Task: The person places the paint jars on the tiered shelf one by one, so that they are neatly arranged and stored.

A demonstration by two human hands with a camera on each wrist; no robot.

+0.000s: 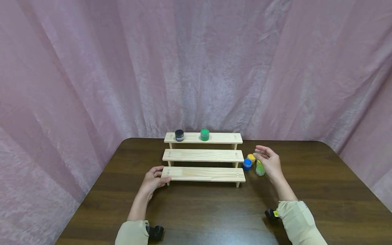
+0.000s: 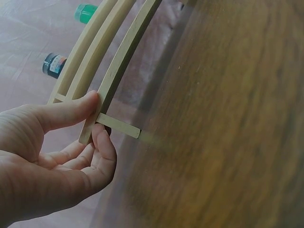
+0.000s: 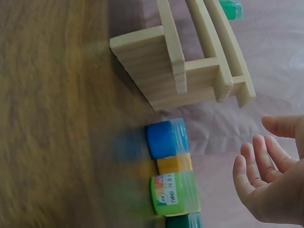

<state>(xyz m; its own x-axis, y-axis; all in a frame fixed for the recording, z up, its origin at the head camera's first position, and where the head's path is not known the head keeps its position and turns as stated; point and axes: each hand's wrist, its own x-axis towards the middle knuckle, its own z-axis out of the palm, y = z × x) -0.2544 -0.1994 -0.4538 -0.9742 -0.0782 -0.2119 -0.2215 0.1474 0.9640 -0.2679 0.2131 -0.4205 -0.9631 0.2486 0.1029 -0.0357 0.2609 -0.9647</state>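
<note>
A three-step wooden display rack [image 1: 203,174] stands on the table. My left hand [image 1: 152,182] grips the left end of its lowest step, thumb on top and fingers curled beneath. On the top step sit a black paint jar [image 1: 179,135] and a green paint jar [image 1: 204,134]. My right hand [image 1: 269,163] hovers above the jars to the rack's right, its fingers loosely bent and holding nothing. Below it stand a blue jar [image 1: 247,164], a yellow jar [image 1: 251,158] and a light green jar [image 1: 260,169]. A dark green jar [image 3: 183,221] shows partly in the right wrist view.
The brown wooden table [image 1: 196,211] has rounded back corners. A pink curtain [image 1: 196,68] hangs close behind the rack and along both sides. The middle step [image 1: 203,155] lies between the top and lowest ones.
</note>
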